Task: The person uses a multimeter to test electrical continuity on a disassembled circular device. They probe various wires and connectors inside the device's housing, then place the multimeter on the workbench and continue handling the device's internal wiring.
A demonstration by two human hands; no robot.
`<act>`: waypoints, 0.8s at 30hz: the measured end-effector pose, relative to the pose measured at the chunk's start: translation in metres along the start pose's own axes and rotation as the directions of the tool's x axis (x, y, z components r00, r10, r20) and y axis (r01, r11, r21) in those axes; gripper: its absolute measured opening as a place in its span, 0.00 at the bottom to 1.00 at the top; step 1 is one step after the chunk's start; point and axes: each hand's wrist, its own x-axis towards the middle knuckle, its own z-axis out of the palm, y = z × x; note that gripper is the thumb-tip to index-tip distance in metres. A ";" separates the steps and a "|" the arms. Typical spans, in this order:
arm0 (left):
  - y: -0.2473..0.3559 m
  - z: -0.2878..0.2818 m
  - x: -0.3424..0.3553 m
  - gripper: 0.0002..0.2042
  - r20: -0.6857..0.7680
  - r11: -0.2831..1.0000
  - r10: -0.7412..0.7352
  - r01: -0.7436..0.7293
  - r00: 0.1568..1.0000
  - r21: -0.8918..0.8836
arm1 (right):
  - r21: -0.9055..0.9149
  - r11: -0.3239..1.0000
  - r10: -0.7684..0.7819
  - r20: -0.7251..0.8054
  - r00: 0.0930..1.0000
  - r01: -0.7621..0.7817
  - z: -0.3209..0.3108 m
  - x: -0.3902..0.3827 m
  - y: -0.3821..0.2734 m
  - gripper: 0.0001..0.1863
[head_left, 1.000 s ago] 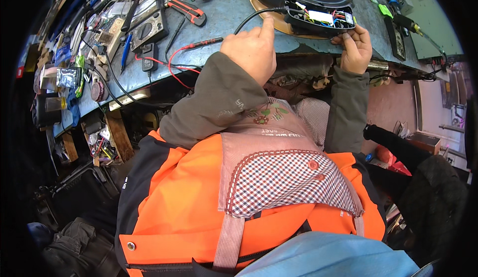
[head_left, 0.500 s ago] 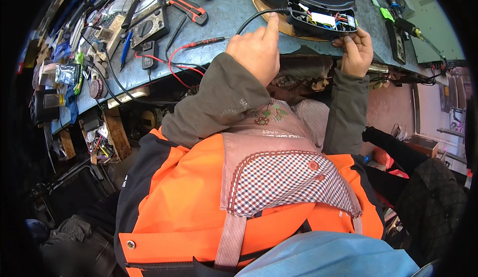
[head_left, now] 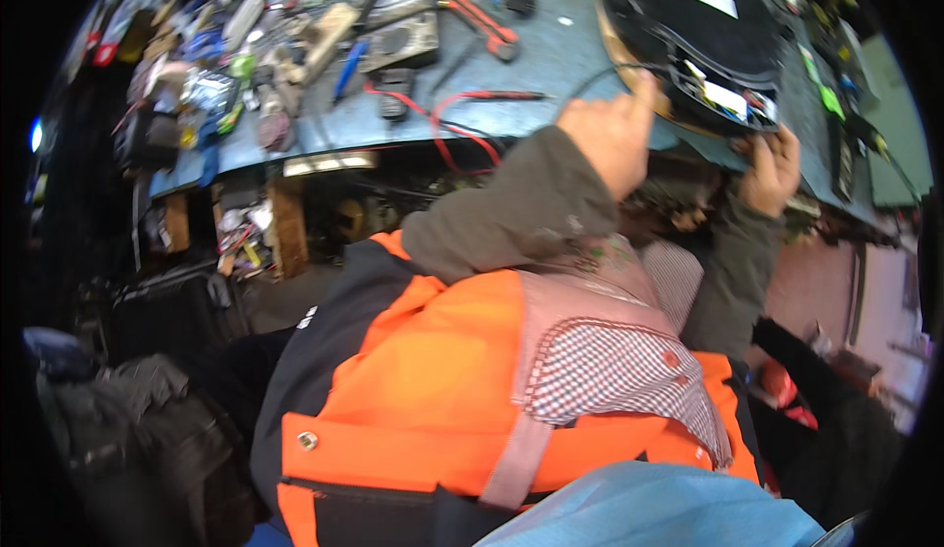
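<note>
A round black appliance (head_left: pixel 678 16) with a tan rim lies on the blue bench top (head_left: pixel 560 50), its front compartment open on coloured wires (head_left: pixel 733 104). A black power cord (head_left: pixel 590 83) runs into the compartment's left side. My left hand (head_left: pixel 608 144) is at that side, index finger stretched out to the cord's entry and the other fingers curled; nothing shows in its grasp. At the front right corner of the housing, my right hand (head_left: pixel 770 173) pinches the edge between thumb and fingers. The fingertips are partly hidden under the housing, and the picture is blurred.
Left of my hands lie a test probe (head_left: pixel 506 95) with a red lead, a red utility knife (head_left: pixel 482 26), a multimeter (head_left: pixel 398 40) and a small black box (head_left: pixel 396 94). Cluttered tools fill the far left. A soldering iron (head_left: pixel 865 134) and a long black case (head_left: pixel 843 158) are at right.
The whole view has shifted, so bench, appliance and hands appear farther right and slightly lower. Both hands keep about the same places on the appliance; more of its top shows, including a white label.
</note>
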 end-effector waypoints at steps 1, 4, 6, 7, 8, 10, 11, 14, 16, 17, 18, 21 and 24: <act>0.000 0.000 0.001 0.30 -0.032 1.000 0.018 -0.019 0.999 -0.017 | 0.019 1.000 -0.005 0.006 1.000 0.005 -0.008 -0.001 0.006 0.19; 0.003 -0.001 -0.001 0.29 -0.002 0.999 -0.008 0.008 1.000 -0.041 | 0.049 0.999 0.009 0.005 1.000 -0.009 -0.008 0.000 0.008 0.19; 0.002 -0.001 0.000 0.29 0.005 0.998 -0.017 0.017 1.000 -0.053 | 0.056 0.998 0.009 0.025 1.000 -0.010 -0.015 0.003 0.017 0.18; 0.002 0.000 0.000 0.29 0.006 0.999 -0.014 0.014 1.000 -0.052 | 0.066 0.998 0.006 0.015 1.000 -0.007 -0.015 0.002 0.015 0.18; 0.002 0.000 0.000 0.29 0.008 0.999 -0.010 0.011 1.000 -0.051 | 0.055 0.998 -0.017 0.035 0.999 0.015 -0.018 0.003 0.018 0.17; 0.002 -0.003 0.000 0.29 0.019 0.998 -0.001 0.002 1.000 -0.055 | 0.059 0.998 -0.012 0.037 0.999 0.010 -0.017 0.003 0.017 0.17; 0.003 -0.004 0.000 0.29 0.017 0.998 -0.009 0.010 1.000 -0.059 | 0.061 0.998 -0.009 0.037 0.999 0.007 -0.016 0.003 0.016 0.17; 0.004 -0.005 0.000 0.30 0.006 0.999 -0.015 0.015 1.000 -0.047 | 0.050 0.999 -0.007 0.041 0.999 0.005 -0.018 0.004 0.019 0.17; 0.003 -0.003 0.001 0.30 0.008 0.999 -0.011 0.011 1.000 -0.051 | 0.049 0.999 -0.010 0.056 0.998 0.008 -0.021 0.004 0.019 0.17; 0.003 -0.001 0.001 0.30 0.009 0.998 -0.009 0.009 1.000 -0.056 | 0.046 0.999 -0.010 0.052 0.999 0.007 -0.021 0.004 0.020 0.17; 0.003 -0.001 0.000 0.31 0.013 0.997 -0.011 0.012 1.000 -0.070 | 0.044 0.999 -0.009 0.049 0.999 0.007 -0.021 0.003 0.021 0.18; 0.006 -0.004 -0.002 0.32 0.012 0.997 -0.042 0.043 0.999 -0.063 | 0.047 0.999 -0.009 0.051 0.999 0.007 -0.021 0.005 0.023 0.18; 0.004 0.001 -0.002 0.32 0.047 0.994 -0.040 0.045 0.998 -0.095 | 0.038 0.999 -0.007 0.053 0.999 0.005 -0.027 0.003 0.027 0.19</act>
